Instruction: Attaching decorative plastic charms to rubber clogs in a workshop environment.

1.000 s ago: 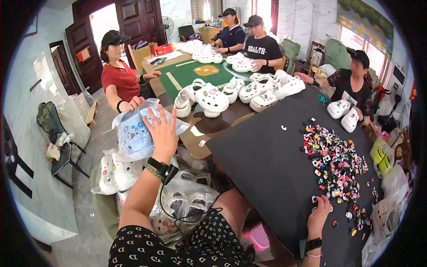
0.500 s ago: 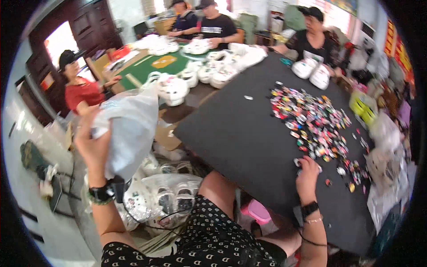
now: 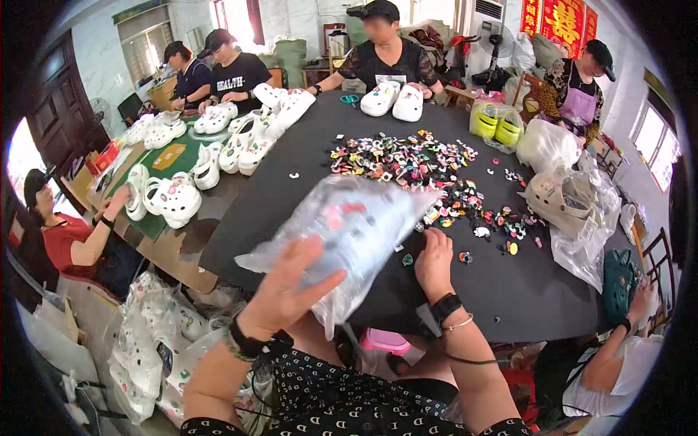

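A clear plastic bag (image 3: 363,240) with light blue, holed clogs inside lies slanted over the near edge of the black table. Pink and red bits show through the film. My left hand (image 3: 283,294) rests against the bag's near side, its thumb and fingers spread and a little blurred. On the tabletop to the right, my right hand (image 3: 435,265) has its fingers curled and pressed together at the edge of a pile of small colourful shoe charms (image 3: 392,156); what they hold is hidden. A green charm (image 3: 407,259) lies beside it.
Across the black table (image 3: 254,211), a person (image 3: 385,54) sits behind white clogs (image 3: 392,100). More white clogs (image 3: 251,142) line the green-topped table at left, with people around it. Bagged clogs (image 3: 149,341) fill the lower left. Plastic bags (image 3: 571,211) stand at right.
The bag has come from the far left onto the black table's near edge, my left hand going with it. The view has turned to the right. My right hand stays by the charms.
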Motion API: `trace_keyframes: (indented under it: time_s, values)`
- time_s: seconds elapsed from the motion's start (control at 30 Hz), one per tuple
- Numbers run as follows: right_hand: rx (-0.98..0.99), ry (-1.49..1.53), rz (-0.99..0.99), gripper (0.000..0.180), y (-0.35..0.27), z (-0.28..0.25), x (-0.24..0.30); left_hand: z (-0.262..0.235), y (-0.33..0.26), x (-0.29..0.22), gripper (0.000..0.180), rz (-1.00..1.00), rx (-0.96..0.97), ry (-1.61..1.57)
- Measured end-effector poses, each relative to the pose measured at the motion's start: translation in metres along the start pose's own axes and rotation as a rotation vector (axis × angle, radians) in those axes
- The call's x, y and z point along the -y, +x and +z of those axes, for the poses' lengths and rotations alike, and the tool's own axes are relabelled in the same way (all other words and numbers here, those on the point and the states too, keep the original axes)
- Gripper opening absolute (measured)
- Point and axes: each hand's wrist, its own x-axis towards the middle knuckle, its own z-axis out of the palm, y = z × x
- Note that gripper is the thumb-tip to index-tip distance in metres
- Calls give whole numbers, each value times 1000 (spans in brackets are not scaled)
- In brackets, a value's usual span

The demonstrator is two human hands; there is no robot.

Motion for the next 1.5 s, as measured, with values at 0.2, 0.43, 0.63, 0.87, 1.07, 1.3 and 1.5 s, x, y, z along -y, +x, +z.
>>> trace_keyframes:
  time_s: [0.2,0.43,0.63,0.87,1.07,1.3,1.5]
  values:
    - [-35,66,-27,28,9,11,-8,41,-54,-23,57,-8,333,42]
    - [30,288,-137,29,14,0,-39,-19,-83,-6,75,-282,282,107]
    - [171,-121,-94,54,-1,39,-87,-133,-189,12,77,-1126,162,971]
    - [120,-120,-152,58,-12,51,-100,-219,-286,-34,118,-1875,589,1090]
    - [59,-135,-213,53,-13,34,-114,-199,-310,-32,93,-1822,378,1136]
    - [91,14,-51,28,5,4,-4,-276,-323,-34,68,-1316,-41,1056]
    - [34,-9,97,26,6,9,6,-298,-253,-1,56,-897,-118,916]
